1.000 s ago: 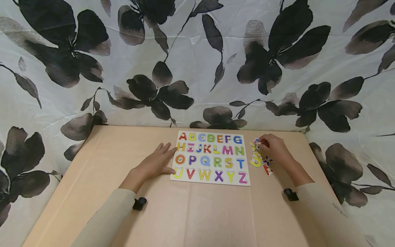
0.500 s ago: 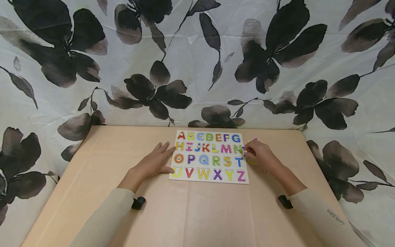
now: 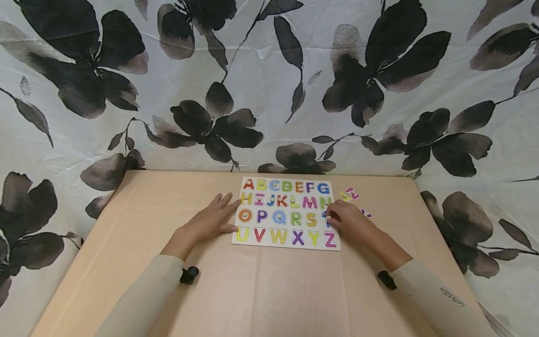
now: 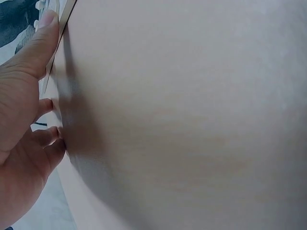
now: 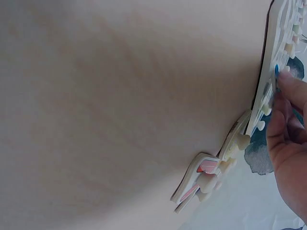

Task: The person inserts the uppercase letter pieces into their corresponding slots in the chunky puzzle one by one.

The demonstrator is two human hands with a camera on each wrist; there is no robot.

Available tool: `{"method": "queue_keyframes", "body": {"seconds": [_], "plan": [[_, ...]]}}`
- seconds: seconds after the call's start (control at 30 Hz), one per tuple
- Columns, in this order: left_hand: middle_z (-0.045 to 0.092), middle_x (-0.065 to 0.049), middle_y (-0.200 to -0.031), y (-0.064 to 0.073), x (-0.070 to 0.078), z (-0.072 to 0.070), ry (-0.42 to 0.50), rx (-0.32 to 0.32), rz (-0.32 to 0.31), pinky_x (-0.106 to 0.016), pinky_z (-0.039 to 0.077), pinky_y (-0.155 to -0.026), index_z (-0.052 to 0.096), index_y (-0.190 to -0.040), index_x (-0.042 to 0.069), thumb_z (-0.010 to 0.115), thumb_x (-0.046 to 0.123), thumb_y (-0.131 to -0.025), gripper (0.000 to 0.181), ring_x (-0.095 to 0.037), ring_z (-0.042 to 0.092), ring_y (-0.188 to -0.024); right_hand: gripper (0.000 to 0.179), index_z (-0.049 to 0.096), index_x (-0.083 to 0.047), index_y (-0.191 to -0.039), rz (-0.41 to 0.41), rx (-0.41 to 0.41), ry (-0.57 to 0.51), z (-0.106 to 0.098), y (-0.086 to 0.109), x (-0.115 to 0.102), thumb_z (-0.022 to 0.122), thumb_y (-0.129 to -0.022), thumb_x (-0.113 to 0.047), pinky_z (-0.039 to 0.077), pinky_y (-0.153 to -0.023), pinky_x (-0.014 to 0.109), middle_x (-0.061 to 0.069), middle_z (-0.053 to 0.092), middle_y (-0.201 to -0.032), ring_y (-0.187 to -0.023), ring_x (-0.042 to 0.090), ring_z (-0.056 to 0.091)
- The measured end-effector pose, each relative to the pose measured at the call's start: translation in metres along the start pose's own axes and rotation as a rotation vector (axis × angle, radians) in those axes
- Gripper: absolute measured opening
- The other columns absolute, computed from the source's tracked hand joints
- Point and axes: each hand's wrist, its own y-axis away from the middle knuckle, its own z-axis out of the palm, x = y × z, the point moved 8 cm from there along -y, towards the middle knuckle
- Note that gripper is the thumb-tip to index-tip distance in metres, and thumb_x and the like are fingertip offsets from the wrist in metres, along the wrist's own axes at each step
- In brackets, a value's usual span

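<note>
A white alphabet puzzle board (image 3: pixel 270 225) lies on the table, its coloured letters in rows from A to Z. My left hand (image 3: pixel 208 222) rests at the board's left edge, fingers extended and thumb on the lower left corner. My right hand (image 3: pixel 353 222) pinches a small blue letter piece (image 3: pixel 324 214) over the T spot near the right edge. The fingers hide most of that piece; in the right wrist view a blue bit (image 5: pixel 277 70) shows at the fingertips. Right of the board lie a yellow Y piece (image 3: pixel 345 196), a pink Z piece (image 3: pixel 354 194) and a purple X piece (image 3: pixel 367 214).
In the right wrist view, a red letter piece (image 5: pixel 207 166) and a yellow letter piece (image 5: pixel 232 146), both with pale knobs, lie beside the board. The tan table (image 3: pixel 294 290) ends at the back against a floral cloth (image 3: pixel 269 75).
My right hand has moved left from the loose pieces to the board's right edge, carrying the blue letter piece. My left hand stays at the left edge.
</note>
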Motion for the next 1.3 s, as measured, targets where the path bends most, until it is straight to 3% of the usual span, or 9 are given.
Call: {"method": "queue_keyframes", "body": {"seconds": [0.2,0.5,0.8,1.0,1.13,1.3], "plan": [[0.016,-0.016,-0.173,0.001,0.0,-0.001,0.0,0.001,0.0,-0.067,0.034,-0.117,0.03,-0.164,0.021,0.069,0.052,-0.094,0.086,-0.048,0.009,-0.158,0.013,0.073,-0.011,-0.106,-0.033,-0.05,0.019,0.004,-0.001,-0.003,0.076,-0.095,-0.017,0.057,-0.081,0.03,0.002,0.065,-0.099,-0.09,0.017,0.057],[0.016,-0.015,-0.173,0.001,-0.001,0.0,-0.005,0.014,0.0,-0.067,0.033,-0.118,0.03,-0.164,0.022,0.063,0.049,-0.1,0.077,-0.047,0.009,-0.159,0.019,0.073,-0.01,-0.113,-0.007,-0.068,0.0,0.005,0.0,-0.001,0.075,-0.096,-0.018,0.057,-0.083,0.031,0.005,0.065,-0.108,-0.094,0.018,0.058],[0.017,-0.016,-0.173,0.002,0.0,0.001,-0.002,0.02,0.007,-0.066,0.033,-0.118,0.032,-0.164,0.021,0.061,0.046,-0.102,0.073,-0.047,0.009,-0.159,0.022,0.071,-0.008,-0.117,0.044,0.034,-0.034,-0.023,0.012,0.023,0.072,-0.097,-0.016,0.057,-0.084,0.036,0.005,0.067,-0.106,-0.094,0.02,0.059],[0.018,-0.015,-0.173,0.003,0.0,0.001,-0.015,0.025,-0.005,-0.067,0.034,-0.117,0.032,-0.164,0.022,0.059,0.044,-0.104,0.07,-0.047,0.01,-0.159,0.022,0.071,-0.005,-0.118,0.079,0.044,-0.032,-0.038,0.017,0.046,0.071,-0.097,-0.01,0.06,-0.082,0.039,0.009,0.065,-0.11,-0.096,0.025,0.063],[0.017,-0.015,-0.173,0.003,0.0,0.001,-0.012,0.022,-0.009,-0.067,0.033,-0.118,0.032,-0.164,0.022,0.058,0.045,-0.104,0.069,-0.047,0.009,-0.159,0.021,0.072,-0.005,-0.116,0.098,0.038,-0.034,-0.038,0.019,0.057,0.072,-0.097,-0.011,0.058,-0.076,0.032,0.01,0.065,-0.109,-0.095,0.024,0.063],[0.017,-0.015,-0.173,0.002,0.0,0.002,-0.012,0.017,-0.01,-0.067,0.033,-0.118,0.031,-0.164,0.022,0.058,0.045,-0.104,0.07,-0.047,0.009,-0.159,0.02,0.075,-0.006,-0.113,0.065,0.012,-0.054,-0.033,0.023,0.055,0.076,-0.093,-0.011,0.055,-0.069,0.025,0.008,0.066,-0.106,-0.09,0.021,0.061]]}}
